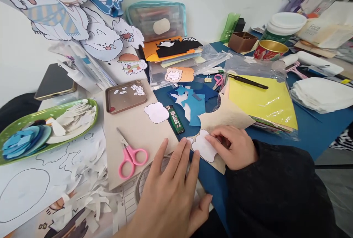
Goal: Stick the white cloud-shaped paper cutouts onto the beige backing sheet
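Observation:
My right hand (238, 149), in a black sleeve, has its fingers curled and pinches a white paper cutout (203, 145) with a dark outline. The cutout lies over a beige sheet (220, 118) with curved edges cut into it. My left hand (171, 190) is open, its fingers stretched out and a little apart, fingertips near the cutout's left side. Partly hidden under the left hand is a tape roll (138, 181). Another white cutout (156, 112) lies on the grey board (113, 149), beside a green lighter (176, 120). Pink-handled scissors (132, 157) rest on the board, blades partly apart.
A green dish (95, 120) with paper pieces stands left, above paper scraps (93, 194). A brown tray (127, 102) holds small bits. Blue paper offcuts (193, 102) lie mid-table. Black tweezers (248, 81) lie on a bagged yellow paper stack (261, 102). White tissues (322, 92) are at right.

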`<state>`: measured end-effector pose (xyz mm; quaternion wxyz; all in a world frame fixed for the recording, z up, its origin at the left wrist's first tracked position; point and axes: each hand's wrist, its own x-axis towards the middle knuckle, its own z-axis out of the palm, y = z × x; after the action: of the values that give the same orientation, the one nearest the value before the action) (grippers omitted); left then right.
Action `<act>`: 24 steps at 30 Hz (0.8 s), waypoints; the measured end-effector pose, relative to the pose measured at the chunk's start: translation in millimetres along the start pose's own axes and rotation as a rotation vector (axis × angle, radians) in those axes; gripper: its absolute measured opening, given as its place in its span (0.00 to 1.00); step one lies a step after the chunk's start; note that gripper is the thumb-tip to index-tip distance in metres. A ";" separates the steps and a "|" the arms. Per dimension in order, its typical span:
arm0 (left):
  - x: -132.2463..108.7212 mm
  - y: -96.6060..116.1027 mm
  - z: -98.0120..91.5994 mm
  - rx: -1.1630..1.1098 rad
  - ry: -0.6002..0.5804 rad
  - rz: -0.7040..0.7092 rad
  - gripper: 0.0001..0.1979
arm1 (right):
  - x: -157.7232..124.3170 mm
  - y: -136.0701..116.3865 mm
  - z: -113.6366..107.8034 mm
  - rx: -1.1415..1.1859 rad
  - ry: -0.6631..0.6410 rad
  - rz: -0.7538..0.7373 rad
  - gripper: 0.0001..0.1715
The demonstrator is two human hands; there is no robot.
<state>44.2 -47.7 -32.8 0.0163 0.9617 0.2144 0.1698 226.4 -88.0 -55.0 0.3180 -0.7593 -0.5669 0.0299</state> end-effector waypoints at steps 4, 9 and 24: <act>-0.2 -0.1 0.0 -0.001 0.009 0.022 0.26 | -0.6 -0.5 0.6 -0.017 -0.001 -0.010 0.16; 0.3 -0.1 -0.1 0.001 0.022 0.009 0.25 | -2.0 -0.4 2.5 -0.075 0.027 -0.046 0.15; 0.2 -4.4 2.2 -0.013 -0.055 0.106 0.27 | -3.5 -4.5 10.0 -0.211 0.129 -0.130 0.15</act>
<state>43.3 -43.6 -35.3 0.0192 0.9759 0.1614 0.1455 217.3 -85.9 -61.8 0.2734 -0.7508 -0.5931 -0.0995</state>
